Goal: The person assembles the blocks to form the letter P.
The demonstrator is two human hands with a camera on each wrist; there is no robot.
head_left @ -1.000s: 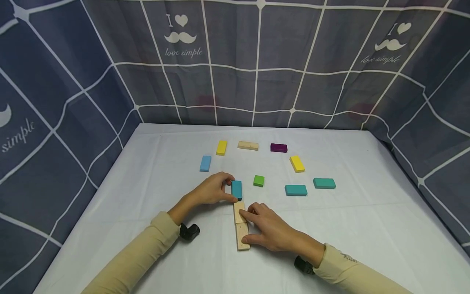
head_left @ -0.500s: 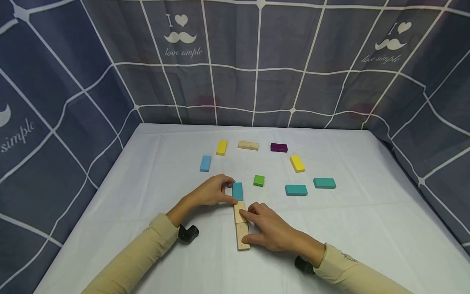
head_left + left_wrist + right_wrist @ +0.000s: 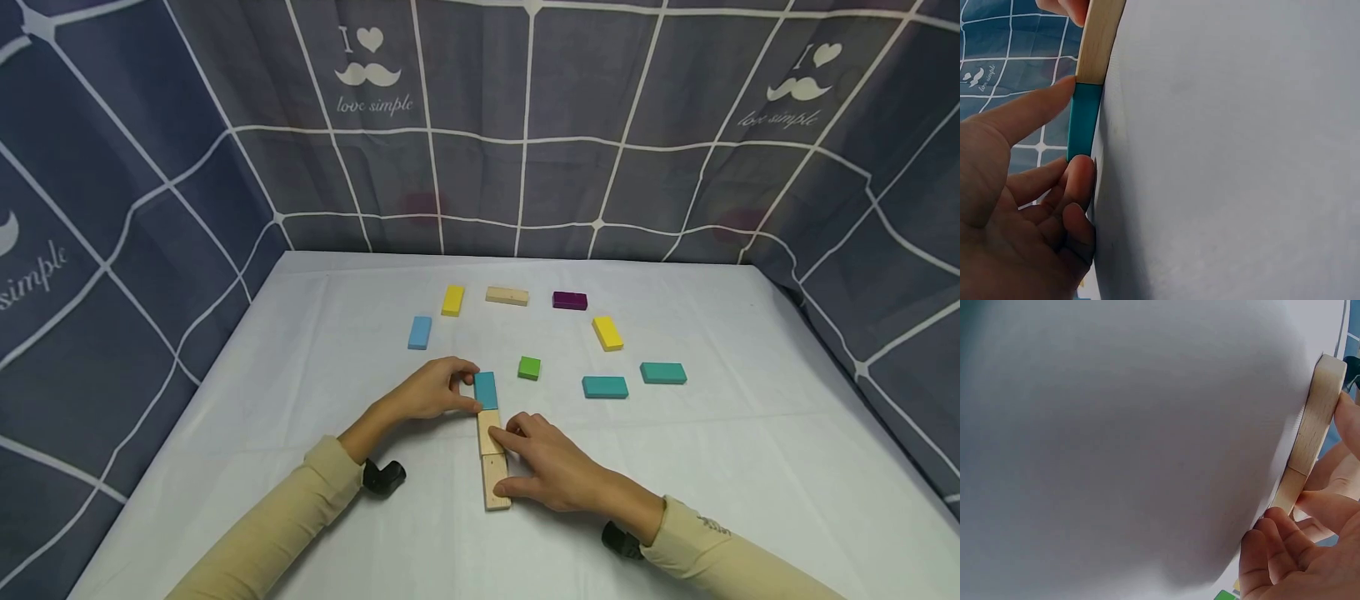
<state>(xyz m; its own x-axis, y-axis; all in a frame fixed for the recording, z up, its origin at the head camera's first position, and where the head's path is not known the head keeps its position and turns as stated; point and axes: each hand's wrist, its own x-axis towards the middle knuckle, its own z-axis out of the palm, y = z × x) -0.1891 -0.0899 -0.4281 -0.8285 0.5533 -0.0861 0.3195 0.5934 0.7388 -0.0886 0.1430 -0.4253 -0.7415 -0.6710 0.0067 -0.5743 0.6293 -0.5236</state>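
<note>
Left grip: pinching the blue-green block, with the thumb at its near end and a fingertip at its far end. Right grip: released, fingers resting on two plain wooden blocks; the index finger lies on the middle wooden block, the thumb on the near wooden block.

These three blocks lie end to end on the white surface, about midway between its left and right edges, in a line running toward its far edge. The blue-green block is at the far end of that line and touches the middle wooden block. The two wooden blocks also touch, set slightly out of line at their joint.

Other blocks lie apart. A small green block is near the blue-green one, on the side toward the surface's right edge. Two teal blocks, one and another, lie farther toward that edge. Nearest the far edge, from left to right: a yellow block, a pale wooden block and a purple block.
</note>
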